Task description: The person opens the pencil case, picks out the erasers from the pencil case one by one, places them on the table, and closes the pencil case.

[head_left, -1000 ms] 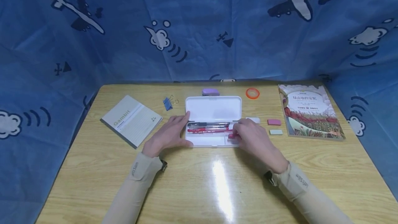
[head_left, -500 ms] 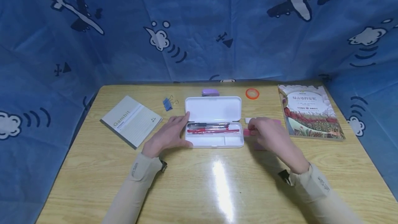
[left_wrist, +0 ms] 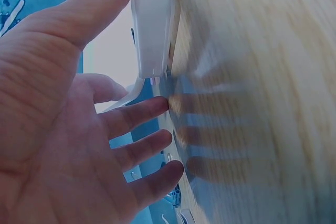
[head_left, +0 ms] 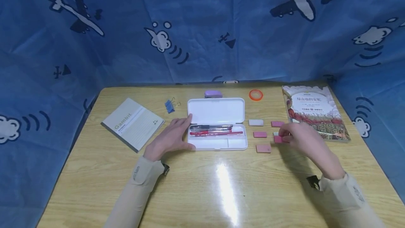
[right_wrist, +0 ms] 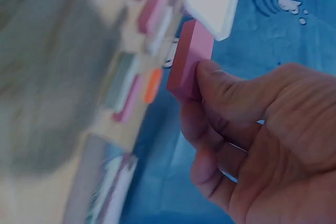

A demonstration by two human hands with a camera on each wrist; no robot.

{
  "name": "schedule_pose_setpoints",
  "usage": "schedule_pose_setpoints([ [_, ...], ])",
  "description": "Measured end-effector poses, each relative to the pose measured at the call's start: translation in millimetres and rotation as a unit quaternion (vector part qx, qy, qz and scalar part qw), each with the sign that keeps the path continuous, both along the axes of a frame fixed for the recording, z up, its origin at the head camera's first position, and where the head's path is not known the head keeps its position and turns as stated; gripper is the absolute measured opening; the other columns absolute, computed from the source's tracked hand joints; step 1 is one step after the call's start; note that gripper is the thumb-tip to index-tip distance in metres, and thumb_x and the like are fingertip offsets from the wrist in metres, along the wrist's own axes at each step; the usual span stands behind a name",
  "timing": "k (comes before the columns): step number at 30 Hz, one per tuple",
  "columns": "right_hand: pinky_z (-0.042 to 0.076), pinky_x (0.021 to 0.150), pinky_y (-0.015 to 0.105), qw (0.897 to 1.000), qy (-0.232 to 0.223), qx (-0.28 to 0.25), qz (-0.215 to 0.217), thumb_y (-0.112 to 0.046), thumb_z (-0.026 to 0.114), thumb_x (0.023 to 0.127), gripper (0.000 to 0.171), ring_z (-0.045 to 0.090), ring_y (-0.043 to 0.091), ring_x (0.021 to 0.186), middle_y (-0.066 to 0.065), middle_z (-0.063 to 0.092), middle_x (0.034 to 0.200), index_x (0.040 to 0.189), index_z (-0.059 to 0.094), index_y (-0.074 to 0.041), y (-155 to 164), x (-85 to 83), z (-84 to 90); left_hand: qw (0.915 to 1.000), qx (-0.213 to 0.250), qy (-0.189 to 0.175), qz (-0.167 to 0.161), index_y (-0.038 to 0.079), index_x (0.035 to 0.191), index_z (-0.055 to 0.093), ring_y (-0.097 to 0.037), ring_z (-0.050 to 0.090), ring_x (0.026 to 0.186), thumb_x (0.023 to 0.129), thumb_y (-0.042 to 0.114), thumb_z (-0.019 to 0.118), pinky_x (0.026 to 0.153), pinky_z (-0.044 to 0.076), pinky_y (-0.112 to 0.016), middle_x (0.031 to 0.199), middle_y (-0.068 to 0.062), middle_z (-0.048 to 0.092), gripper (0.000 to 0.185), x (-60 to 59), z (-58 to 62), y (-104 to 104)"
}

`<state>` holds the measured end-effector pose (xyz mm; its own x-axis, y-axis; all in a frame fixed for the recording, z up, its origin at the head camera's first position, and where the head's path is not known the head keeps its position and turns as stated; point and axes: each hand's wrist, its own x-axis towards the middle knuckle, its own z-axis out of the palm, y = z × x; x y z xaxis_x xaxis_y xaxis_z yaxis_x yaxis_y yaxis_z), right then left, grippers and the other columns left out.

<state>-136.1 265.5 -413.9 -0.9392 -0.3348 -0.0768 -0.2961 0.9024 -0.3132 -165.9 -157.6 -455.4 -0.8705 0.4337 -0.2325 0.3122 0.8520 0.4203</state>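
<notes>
Right wrist: r. hand [right_wrist: 252, 145] pinches pink eraser [right_wrist: 190, 59].

Pink eraser [head_left: 278, 139] — small rectangular block, flat faces, squared edges. The right hand [head_left: 300, 137] pinches it at one end between thumb and fingertips; in the right wrist view the block [right_wrist: 190, 60] juts out past the thumb, long side up, free end pointing toward the case. It sits low over the table, right of the case; contact with the wood cannot be told.

White pencil case [head_left: 217, 124] — open, lid laid back on the far side, flat at mid-table. Dark and red pens lie lengthwise in its tray. The left hand [head_left: 171, 138] rests against its left end, fingers straight, thumb along the near corner.
</notes>
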Motion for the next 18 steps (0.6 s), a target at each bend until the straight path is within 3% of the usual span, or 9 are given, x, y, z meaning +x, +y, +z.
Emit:
schedule_pose_setpoints([
  [5, 0.051, 0.061, 0.034, 0.999, -0.028, 0.012, -0.013, -0.009, 0.078, 0.087, 0.003, 0.062, 0.013, 0.071, -0.001, 0.074, 0.081, 0.086, 0.076, -0.011, 13.2, 4.3, -9.9, 1.0, -0.004, 0.005, -0.005, 0.014, 0.165, 0.006, -0.037, 0.027, 0.153, 0.081, 0.053, 0.081, 0.125, 0.03, -0.05, 0.168, -0.014, 0.026, 0.119, -0.2, -0.4, -1.5],
  [12, 0.051, 0.064, 0.035, 1.0, -0.019, 0.006, 0.005, -0.007, 0.077, 0.086, 0.013, 0.06, 0.01, 0.071, -0.007, 0.073, 0.079, 0.081, 0.076, -0.018, 19.3, 7.6, -23.3, 1.0, -0.001, 0.0, -0.001, 0.015, 0.164, 0.005, -0.037, 0.025, 0.153, 0.08, 0.053, 0.081, 0.125, 0.029, -0.05, 0.168, -0.014, 0.025, 0.12, 0.3, -0.7, -2.5],
  [18, 0.052, 0.066, 0.034, 1.0, -0.026, -0.007, 0.01, -0.004, 0.076, 0.086, 0.015, 0.061, 0.008, 0.073, -0.007, 0.074, 0.081, 0.083, 0.078, -0.018, 20.2, 9.5, -28.3, 1.0, 0.003, -0.006, 0.004, 0.017, 0.165, 0.005, -0.036, 0.025, 0.154, 0.081, 0.052, 0.082, 0.125, 0.029, -0.05, 0.169, -0.013, 0.024, 0.119, -0.2, -0.8, -0.7],
])
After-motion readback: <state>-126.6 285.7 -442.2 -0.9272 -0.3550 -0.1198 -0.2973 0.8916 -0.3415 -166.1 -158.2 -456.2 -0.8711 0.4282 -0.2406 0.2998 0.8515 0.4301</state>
